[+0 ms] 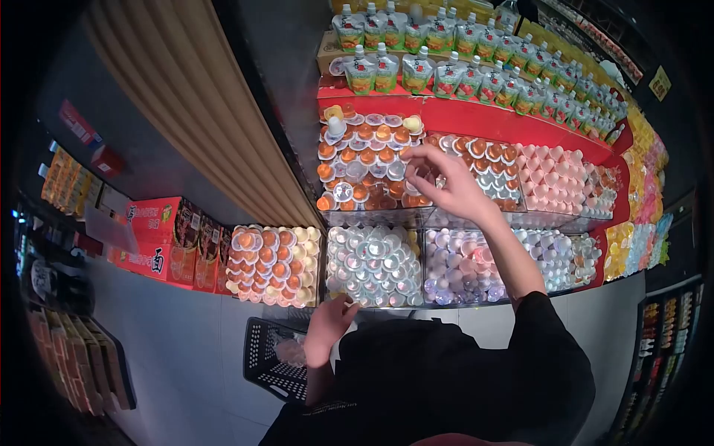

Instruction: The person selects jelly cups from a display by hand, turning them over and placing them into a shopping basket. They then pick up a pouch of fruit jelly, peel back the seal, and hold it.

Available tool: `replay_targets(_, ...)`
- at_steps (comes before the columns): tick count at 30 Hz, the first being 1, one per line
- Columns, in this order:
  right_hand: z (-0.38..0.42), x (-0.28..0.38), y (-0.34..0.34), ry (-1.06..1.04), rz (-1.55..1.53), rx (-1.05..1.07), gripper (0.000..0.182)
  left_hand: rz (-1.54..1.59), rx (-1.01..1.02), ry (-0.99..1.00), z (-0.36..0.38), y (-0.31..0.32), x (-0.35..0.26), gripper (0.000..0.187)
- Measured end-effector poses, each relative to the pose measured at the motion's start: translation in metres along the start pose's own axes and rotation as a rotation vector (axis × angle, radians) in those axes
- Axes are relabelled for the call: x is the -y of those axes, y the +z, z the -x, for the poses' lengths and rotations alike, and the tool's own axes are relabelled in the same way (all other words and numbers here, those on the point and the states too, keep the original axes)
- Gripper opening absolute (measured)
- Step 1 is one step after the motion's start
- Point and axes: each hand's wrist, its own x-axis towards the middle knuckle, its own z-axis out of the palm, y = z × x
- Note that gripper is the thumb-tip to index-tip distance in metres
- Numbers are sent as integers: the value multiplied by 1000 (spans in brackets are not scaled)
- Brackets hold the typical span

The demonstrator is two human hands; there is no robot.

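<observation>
My right hand (444, 178) is over the back bin of orange jelly cups (366, 156), near its right side. Its fingers are bent and the thumb stands apart from the index finger; I make out nothing held between them. Low at the front, my left hand (332, 324) is closed beside the front edge of the bin of clear jelly cups (374, 260). A small pale bit shows at its fingertips, too small to name. Below that forearm is a dark perforated shopping basket (256, 357) with a clear plastic bag (291, 352) inside.
Stacked orange and cream cups (266, 260), pink cups (552, 175) and purple cups (446, 286) fill neighbouring bins. Spouted pouches (450, 76) line the red shelf above. Red cartons (156, 238) stand left, near a ridged tan column (186, 97).
</observation>
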Motion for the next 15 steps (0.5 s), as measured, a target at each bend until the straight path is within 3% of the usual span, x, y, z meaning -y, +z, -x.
replay_targets(2, -58, 2, -21, -151, 104, -102, 44, 42, -62, 85, -9, 0, -10, 28)
replay_targets(4, -122, -6, -40, -211, 331, -183, 50, 94, -69, 293, -20, 3, -14, 25)
replay_targets(7, -217, -38, -60, -316, 537, -273, 51, 125, 5, 298, -20, -5, -34, 23)
replay_targets(9, -267, -49, -72, -297, 648, -337, 49, 144, 4, 350, -24, 2, -28, 23)
replay_targets(13, -332, -54, -83, -180, 930, -345, 49, 82, 48, 248, -22, 0, -21, 25)
replay_targets(15, -359, -71, -94, -128, 947, -227, 47, 100, 85, 233, -24, 2, -14, 27)
